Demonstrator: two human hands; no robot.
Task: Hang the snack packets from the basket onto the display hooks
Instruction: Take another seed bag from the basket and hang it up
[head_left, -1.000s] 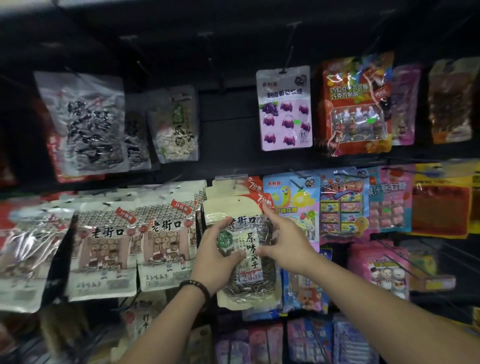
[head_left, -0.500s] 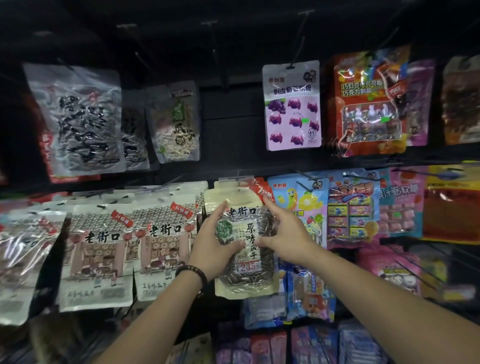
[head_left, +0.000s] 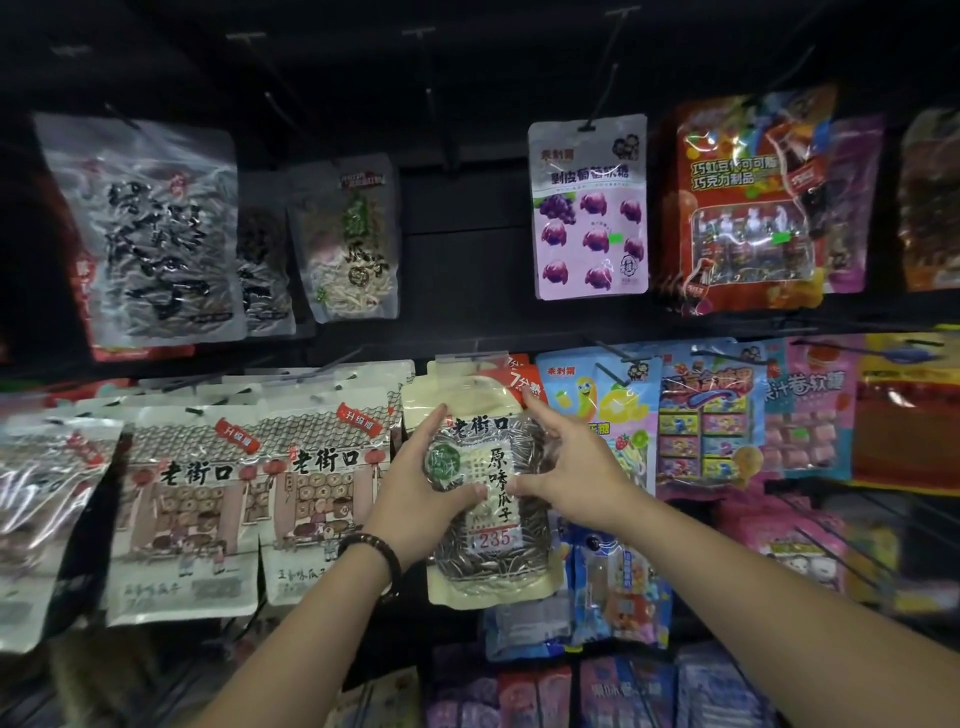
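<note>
You had both hands on the seed pack (head_left: 488, 499), mid row, btwn cream packs (head_left: 311, 488) & candy pack (head_left: 597, 410). L hand (head_left: 423, 493) gripped its left edge, R hand (head_left: 566, 473) its right.

head view, close, facing display hooks (head_left: 597, 117)

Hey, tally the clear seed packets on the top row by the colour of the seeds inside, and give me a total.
Dark-seed packets: 2
Pale-seed packets: 1
Total: 3
</note>
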